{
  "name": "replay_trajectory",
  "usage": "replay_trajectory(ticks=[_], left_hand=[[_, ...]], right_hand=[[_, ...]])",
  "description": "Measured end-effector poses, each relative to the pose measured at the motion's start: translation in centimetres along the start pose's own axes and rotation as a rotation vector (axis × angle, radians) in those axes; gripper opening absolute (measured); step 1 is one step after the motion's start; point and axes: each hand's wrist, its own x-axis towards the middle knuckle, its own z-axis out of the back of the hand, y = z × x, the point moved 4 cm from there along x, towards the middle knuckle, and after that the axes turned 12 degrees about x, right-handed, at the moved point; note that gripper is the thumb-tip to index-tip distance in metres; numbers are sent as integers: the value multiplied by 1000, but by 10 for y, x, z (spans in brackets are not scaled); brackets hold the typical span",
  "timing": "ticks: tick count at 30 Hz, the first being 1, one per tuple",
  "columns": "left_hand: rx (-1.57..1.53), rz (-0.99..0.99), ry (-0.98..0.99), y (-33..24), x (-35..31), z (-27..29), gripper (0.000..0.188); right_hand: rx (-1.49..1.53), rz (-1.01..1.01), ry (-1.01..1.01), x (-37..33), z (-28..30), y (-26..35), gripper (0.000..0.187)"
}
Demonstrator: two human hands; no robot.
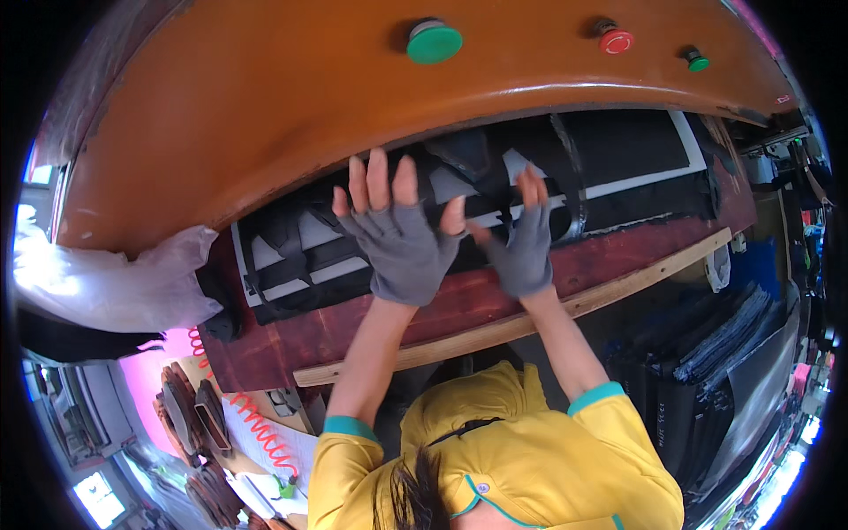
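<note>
Both my hands wear grey fingerless gloves. My left hand (405,243) is held open over the black sheet material (618,155), its fingers stretched out and apart, with nothing in it. To its right, my right hand (526,243) is slightly blurred; its fingers point away from me, the thumb sticks out to the left, and no object shows in it. Around the hands, the black material has cut-out gaps that show a white board (455,185) beneath. A dark cutting die or cut piece (459,155) lies beyond them. Whether the palms touch the material, I cannot tell.
An orange machine head (291,97) overhangs the work, bearing green (435,42) and red (617,41) push buttons. A wooden strip (521,329) edges the dark red table (256,353). Clear plastic (124,274) lies left; stacked black sheets (698,353) stand right.
</note>
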Motion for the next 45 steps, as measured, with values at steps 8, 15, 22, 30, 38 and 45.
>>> replay_trajectory(ticks=[8, 15, 22, 30, 38, 45], left_hand=[[217, -354, -271, -31, 138, -61, 62], [36, -123, 306, -13, -48, -14, 63], [128, -74, 471, -13, -123, -3, 35], [55, 107, 551, -15, -129, -6, 15], [-81, 178, 611, -28, -135, 32, 21], [-51, 243, 604, -47, -121, 57, 32]], right_hand=[[-116, 59, 403, -60, 14, -7, 21], [-159, 128, 459, -34, -16, -22, 19], [-180, 148, 485, -35, -13, -18, 18], [-274, 100, 476, -39, -17, -14, 20], [-145, 54, 441, -67, 8, 4, 21], [192, 20, 318, -74, 50, 24, 18]])
